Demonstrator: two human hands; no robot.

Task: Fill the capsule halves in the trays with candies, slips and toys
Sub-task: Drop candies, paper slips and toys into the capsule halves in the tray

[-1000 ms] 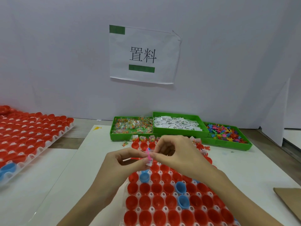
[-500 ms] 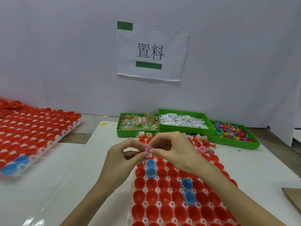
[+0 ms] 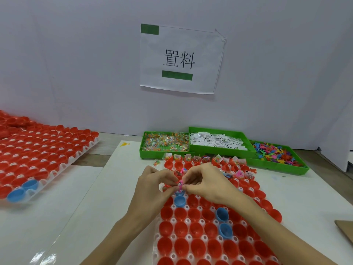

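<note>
Here, the left hand [image 3: 152, 185] and right hand [image 3: 205, 181] pinch a small pink toy [image 3: 180, 183] between curled fingertips directly above a blue capsule half [image 3: 179, 192] in the tray [image 3: 172, 243] at the table's near-centre, probably aligning it for insertion.

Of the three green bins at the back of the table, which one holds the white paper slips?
The middle green bin, the one with white slips. The left bin holds wrapped candies; the right bin holds colourful toys.

You can read "置料" in black on the white paper sign [image 3: 181, 59] on the far wall; slip [image 3: 217, 139] print too small.
</note>
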